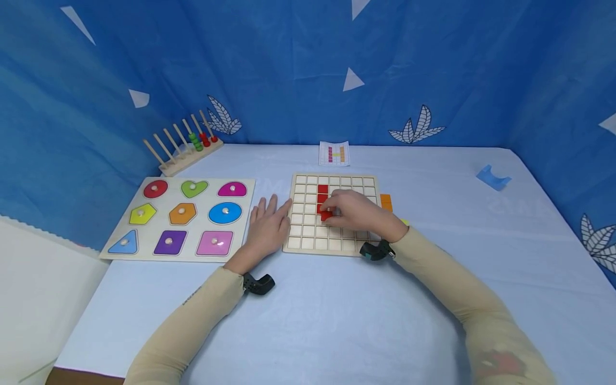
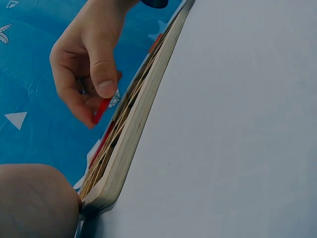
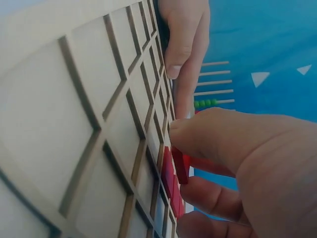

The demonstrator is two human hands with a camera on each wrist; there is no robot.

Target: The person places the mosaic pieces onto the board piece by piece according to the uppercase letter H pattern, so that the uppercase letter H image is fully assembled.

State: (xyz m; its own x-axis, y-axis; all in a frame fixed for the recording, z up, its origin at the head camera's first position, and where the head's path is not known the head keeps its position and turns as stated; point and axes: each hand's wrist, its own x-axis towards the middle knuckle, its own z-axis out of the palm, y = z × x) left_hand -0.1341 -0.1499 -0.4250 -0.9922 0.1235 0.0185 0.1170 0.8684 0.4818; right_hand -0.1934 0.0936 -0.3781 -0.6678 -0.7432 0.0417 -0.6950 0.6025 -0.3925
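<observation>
In the head view a wooden grid board (image 1: 302, 244) lies on the white table, with a column of red square tiles (image 1: 323, 189) set in its cells. My right hand (image 1: 353, 211) is over the board and pinches another red tile (image 3: 181, 166) between thumb and fingers. The left wrist view shows that tile held tilted, just above the board surface. My left hand (image 1: 267, 227) lies with fingers spread on the table, its index finger touching the board's left edge. The right hand hides part of the grid.
Left of the board is a shape puzzle (image 1: 245, 214) with knobbed pieces; behind it stands a peg rack (image 1: 192, 158) with green and red beads. A pattern card (image 1: 334, 154) lies at the back. Orange tiles (image 1: 386, 202) peek out at right; a blue piece (image 1: 493, 177) lies far right.
</observation>
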